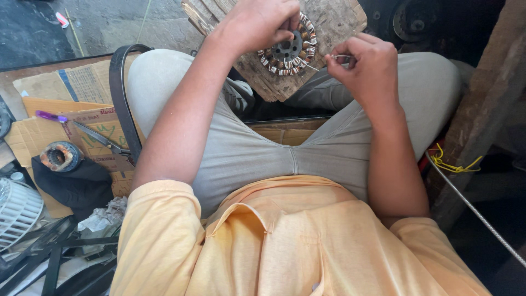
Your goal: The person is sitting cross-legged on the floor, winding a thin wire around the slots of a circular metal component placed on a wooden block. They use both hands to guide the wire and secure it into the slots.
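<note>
While flattened brown cardboard [82, 118] lies left, left hand [255, 24] grips stator [290, 49].

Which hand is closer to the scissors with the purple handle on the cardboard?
The left. The left hand grips the round copper-wound motor coil on the side above the purple-handled scissors. The right hand pinches wire on the far side of the coil.

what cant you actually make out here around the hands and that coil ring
- Head view: the left hand covers the near-left part of the wound coil ring.
- Head view: what the right hand pinches is too small to tell; its curled fingers hide it.
- Head view: the worn wooden board under the ring is cut off by the top edge.
</note>
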